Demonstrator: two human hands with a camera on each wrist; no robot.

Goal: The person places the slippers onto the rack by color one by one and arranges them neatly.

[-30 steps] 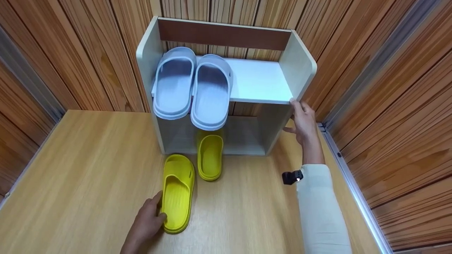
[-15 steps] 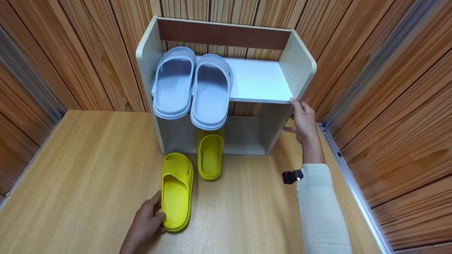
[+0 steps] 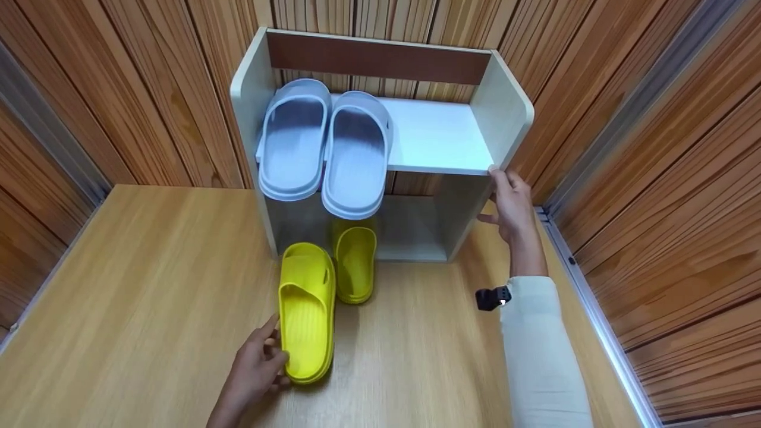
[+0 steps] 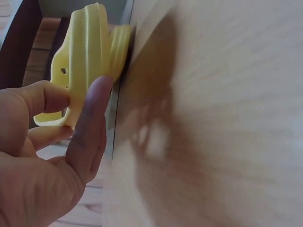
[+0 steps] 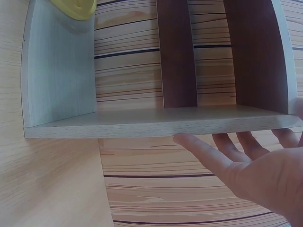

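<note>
My left hand holds a yellow slipper by the near left part of its sole, thumb on one side and fingers on the other. In the left wrist view this slipper is raised off the floor, its shadow beside it. The other yellow slipper stands partly inside the lower level of a small shoe rack, toe inward. My right hand holds the rack's right side, thumb at the shelf's front corner. Its fingers lie against the outer face of the side panel.
Two grey-blue clogs stand side by side on the left of the upper shelf, heels overhanging its front edge. Wood-plank walls enclose the wooden floor. A metal strip runs along the right floor edge.
The held yellow slipper shifted slightly left, then moved forward and right with my left hand, close to its mate. My right hand stays on the rack.
</note>
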